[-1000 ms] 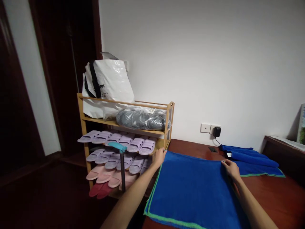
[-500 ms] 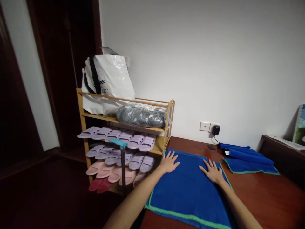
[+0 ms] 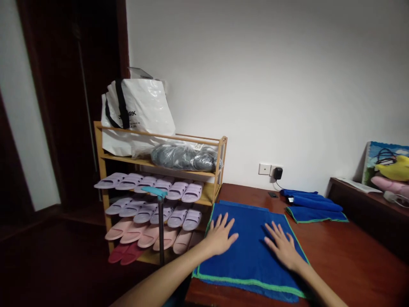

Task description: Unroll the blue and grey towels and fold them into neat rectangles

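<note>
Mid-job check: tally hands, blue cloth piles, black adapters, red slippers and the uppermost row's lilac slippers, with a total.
Hands: 2 (left hand, right hand)
Blue cloth piles: 2 (pile under the hands, folded pile near the wall)
Black adapter: 1
Red slippers: 2
Lilac slippers, uppermost row: 6
Total: 13

Cloth (image 3: 249, 249) on table (image 3: 345, 256), right of shoe rack (image 3: 211, 195)

Wooden rack (image 3: 209, 196) stands by a white wall (image 3: 243, 85). Left of rack: dark doorway (image 3: 64, 106). Right of rack: red-brown table (image 3: 335, 251), wall socket (image 3: 264, 169). Floor (image 3: 57, 256) left of rack dark. Light dim.
</note>
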`<state>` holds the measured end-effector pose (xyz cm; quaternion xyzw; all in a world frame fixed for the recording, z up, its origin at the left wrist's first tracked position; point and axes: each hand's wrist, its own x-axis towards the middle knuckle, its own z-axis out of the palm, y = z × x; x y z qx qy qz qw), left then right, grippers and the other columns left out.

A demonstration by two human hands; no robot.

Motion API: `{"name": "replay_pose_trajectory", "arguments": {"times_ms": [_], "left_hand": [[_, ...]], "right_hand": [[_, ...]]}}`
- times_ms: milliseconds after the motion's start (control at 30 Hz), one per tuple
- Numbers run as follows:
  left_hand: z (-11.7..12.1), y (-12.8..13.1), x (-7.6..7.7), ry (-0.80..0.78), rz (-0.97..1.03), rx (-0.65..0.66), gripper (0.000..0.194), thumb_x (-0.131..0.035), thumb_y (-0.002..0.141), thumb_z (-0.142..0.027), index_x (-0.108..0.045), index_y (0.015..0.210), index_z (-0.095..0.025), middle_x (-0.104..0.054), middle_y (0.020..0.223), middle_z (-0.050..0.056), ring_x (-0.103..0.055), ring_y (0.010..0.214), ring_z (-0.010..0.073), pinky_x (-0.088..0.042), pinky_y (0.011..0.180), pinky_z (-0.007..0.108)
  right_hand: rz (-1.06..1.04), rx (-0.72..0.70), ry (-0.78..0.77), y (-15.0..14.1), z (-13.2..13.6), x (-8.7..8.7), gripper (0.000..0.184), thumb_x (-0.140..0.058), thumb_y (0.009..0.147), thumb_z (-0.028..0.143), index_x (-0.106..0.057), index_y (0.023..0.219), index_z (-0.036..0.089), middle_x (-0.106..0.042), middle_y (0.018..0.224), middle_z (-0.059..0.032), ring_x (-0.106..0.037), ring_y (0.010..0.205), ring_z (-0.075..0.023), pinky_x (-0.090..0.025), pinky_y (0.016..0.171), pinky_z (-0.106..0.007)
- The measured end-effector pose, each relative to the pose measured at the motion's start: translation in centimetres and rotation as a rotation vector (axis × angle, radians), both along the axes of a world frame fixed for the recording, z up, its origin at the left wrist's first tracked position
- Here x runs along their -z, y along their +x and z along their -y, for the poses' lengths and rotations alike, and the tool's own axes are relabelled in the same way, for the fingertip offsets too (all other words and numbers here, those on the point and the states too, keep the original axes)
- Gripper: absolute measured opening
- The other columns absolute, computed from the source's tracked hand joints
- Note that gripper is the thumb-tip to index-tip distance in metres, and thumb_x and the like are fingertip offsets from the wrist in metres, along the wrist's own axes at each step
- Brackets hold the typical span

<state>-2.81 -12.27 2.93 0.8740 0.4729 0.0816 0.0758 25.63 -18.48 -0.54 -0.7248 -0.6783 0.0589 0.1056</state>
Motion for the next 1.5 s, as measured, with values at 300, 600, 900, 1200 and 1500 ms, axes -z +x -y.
{"name": "replay_pose_trajectory", "arguments": {"times_ms": [300, 600, 900, 1200, 1500], "left_hand": [[3.5, -0.4, 0.7, 0.005, -0.051, 0.195, 0.063, -0.021, 0.093, -0.061, -0.024, 0.147, -0.029, -0.014, 0.155, 0.008, -0.007, 0.14, 0.0367, -0.007, 0.104, 0.068], [5.8, -0.1, 1.8, 0.062, 0.001, 0.225, 0.064, -0.02, 0.093, -0.063, -0.025, 0.147, -0.03, -0.017, 0.155, 0.008, -0.011, 0.14, 0.0356, -0.008, 0.105, 0.066], [1.9, 0.9, 1.7, 0.047, -0.011, 0.253, 0.067, -0.018, 0.091, -0.066, -0.023, 0.148, -0.03, -0.016, 0.155, 0.009, -0.009, 0.141, 0.0356, -0.006, 0.104, 0.067], [-3.3, 2.3, 1.6, 0.031, -0.042, 0.23, 0.067, -0.02, 0.091, -0.067, -0.023, 0.147, -0.031, -0.015, 0.155, 0.007, -0.007, 0.141, 0.0339, -0.005, 0.104, 0.066], [-8.6, 3.3, 2.1, 0.04, -0.037, 0.219, 0.066, -0.022, 0.091, -0.067, -0.025, 0.146, -0.032, -0.017, 0.155, 0.006, -0.009, 0.142, 0.0298, -0.005, 0.106, 0.064]], "right_hand": [[-0.018, -0.183, -0.065, -2.3, 3.4, -0.9, 0.067, -0.021, 0.085, 0.07, -0.021, 0.145, 0.039, -0.012, 0.154, 0.0042, -0.005, 0.143, -0.0233, -0.011, 0.113, -0.05], [0.02, -0.099, 0.002, -4.1, 5.2, 0.5, 0.068, -0.016, 0.084, 0.072, -0.023, 0.144, 0.04, -0.014, 0.153, 0.0048, -0.007, 0.142, -0.0253, -0.016, 0.112, -0.052], [0.082, -0.099, 0.023, -3.1, 1.1, 1.2, 0.073, -0.014, 0.082, 0.075, -0.023, 0.145, 0.037, -0.014, 0.153, 0.0019, -0.006, 0.142, -0.0267, -0.017, 0.11, -0.054], [0.089, -0.099, -0.03, -1.8, -4.5, 1.0, 0.078, -0.011, 0.081, 0.077, -0.019, 0.146, 0.035, -0.011, 0.154, 0.0006, -0.004, 0.142, -0.0264, -0.013, 0.111, -0.053], [0.093, -0.073, -0.02, -1.0, -9.7, 1.4, 0.077, -0.009, 0.08, 0.077, -0.019, 0.146, 0.037, -0.011, 0.155, 0.0009, -0.004, 0.142, -0.0272, -0.012, 0.11, -0.055]]}}
